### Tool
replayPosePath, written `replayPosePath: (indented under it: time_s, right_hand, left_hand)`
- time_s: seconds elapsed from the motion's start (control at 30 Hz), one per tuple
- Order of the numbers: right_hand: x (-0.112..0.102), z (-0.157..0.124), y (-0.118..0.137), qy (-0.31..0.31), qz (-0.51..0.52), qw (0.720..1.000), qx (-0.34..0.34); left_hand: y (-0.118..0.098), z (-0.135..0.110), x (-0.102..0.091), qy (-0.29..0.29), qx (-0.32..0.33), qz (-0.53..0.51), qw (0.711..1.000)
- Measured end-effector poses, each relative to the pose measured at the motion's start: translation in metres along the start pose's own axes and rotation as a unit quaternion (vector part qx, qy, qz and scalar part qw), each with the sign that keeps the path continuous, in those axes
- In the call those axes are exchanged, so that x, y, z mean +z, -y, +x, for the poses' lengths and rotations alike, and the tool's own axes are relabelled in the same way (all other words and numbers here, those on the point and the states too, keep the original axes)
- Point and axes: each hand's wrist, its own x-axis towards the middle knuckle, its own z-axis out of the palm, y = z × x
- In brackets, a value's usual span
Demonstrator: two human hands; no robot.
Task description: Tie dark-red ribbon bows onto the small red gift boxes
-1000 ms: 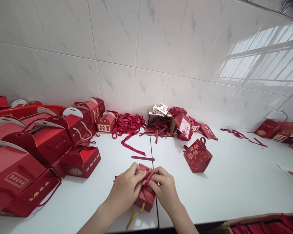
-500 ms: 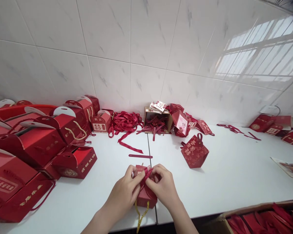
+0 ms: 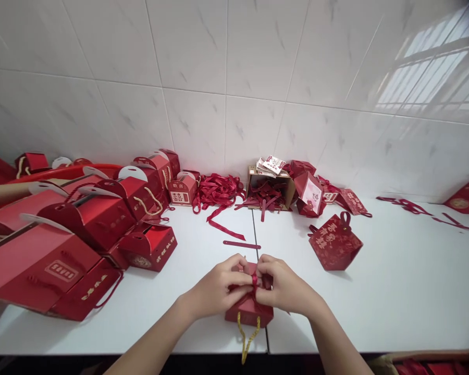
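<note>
Gift box (image 3: 249, 310) on table (image 3: 394, 291), well in front of carton (image 3: 251, 183). Gripped at top by left hand (image 3: 219, 286) and right hand (image 3: 285, 287), fingers closed on ribbon (image 3: 254, 279). Gold cord (image 3: 247, 338) hanging below. Carton filled with red ribbon strips (image 3: 266, 194).

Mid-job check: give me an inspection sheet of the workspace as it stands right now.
Surface: white table, a seam running under the hands.
Job's things: small red box near the front edge, ribbon at its top, gold cord hanging over the edge.
Clutter: red gift boxes piled left; ribbon pile; cardboard box of strips; loose strip; patterned red box.
Grippers: left hand and right hand both pinch the ribbon.
Cables: nothing seen.
Surroundings: white tiled wall reflecting a window.
</note>
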Motion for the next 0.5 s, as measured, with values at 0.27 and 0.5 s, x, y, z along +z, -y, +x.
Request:
replayPosePath:
  time_s: [0.27,0.5]
  right_hand:
    - [-0.004,-0.026,-0.007,-0.058,-0.007,0.997,0.041]
    - [0.007,-0.03,-0.015,-0.145,-0.065,0.987,0.026]
  left_hand:
    - [0.002,-0.015,-0.022,-0.027,-0.138,0.021,0.99]
    - [0.008,-0.012,-0.017,-0.025,-0.149,-0.132,0.98]
